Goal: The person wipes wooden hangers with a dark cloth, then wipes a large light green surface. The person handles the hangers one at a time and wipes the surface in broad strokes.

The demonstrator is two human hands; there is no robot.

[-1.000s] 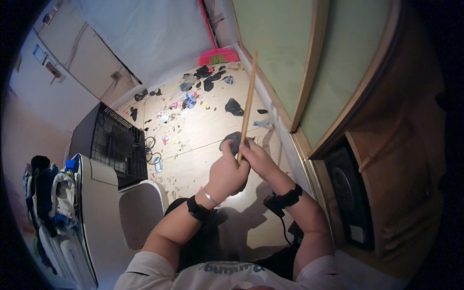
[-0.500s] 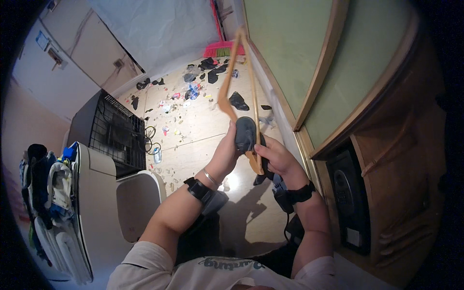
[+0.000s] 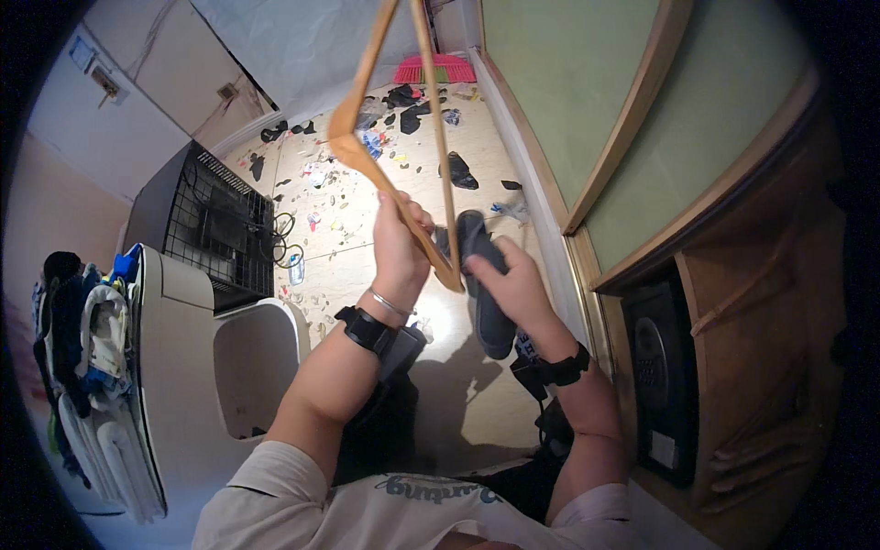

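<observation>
Now the left hand (image 3: 397, 246) is closed around a smooth wooden hanger (image 3: 385, 137) of triangle shape, lifted high. Just beside it, the right hand (image 3: 515, 286) grips a soft dark grey sock (image 3: 486, 302), long and limp, above the littered floor (image 3: 367, 211).

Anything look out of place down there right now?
Yes: the floor beyond the hands is strewn with small scraps and dark clothing pieces, scattered loosely up to a pink broom head by the far wall.
</observation>
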